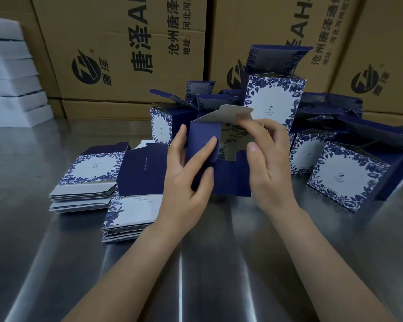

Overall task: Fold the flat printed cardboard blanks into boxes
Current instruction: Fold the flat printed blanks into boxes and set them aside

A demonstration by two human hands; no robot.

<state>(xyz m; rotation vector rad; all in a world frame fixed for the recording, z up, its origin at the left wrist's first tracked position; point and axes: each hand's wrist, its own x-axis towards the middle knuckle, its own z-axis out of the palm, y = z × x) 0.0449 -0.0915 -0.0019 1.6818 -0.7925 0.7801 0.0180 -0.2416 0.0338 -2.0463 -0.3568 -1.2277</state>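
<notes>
Head view: a lot of the job is seen to be done, and a lot is left. Several made boxes (344,175) are stood or laid at the back and on the right of the metal table (196,263), most with their lids left up. 2 piles of flat blanks (89,180) are kept on the left side, just beside each other. Many sheets are seen in each, so it is judged that much folding is left to do. 1 half-made box (221,163) is held at the middle of the table, in front of the made ones. It cannot be told if its bottom edge is touching the table. Its blue sides are opened out, but its ends are not yet closed.

The half-made box is gripped by the left hand (186,177), with the thumb behind the blue side and the fingers curled over the front. The white top flap (226,116) is pinched by the bent fingertips of the right hand (268,163). Nothing else is held. Big brown cartons (126,43) are stacked behind.
</notes>
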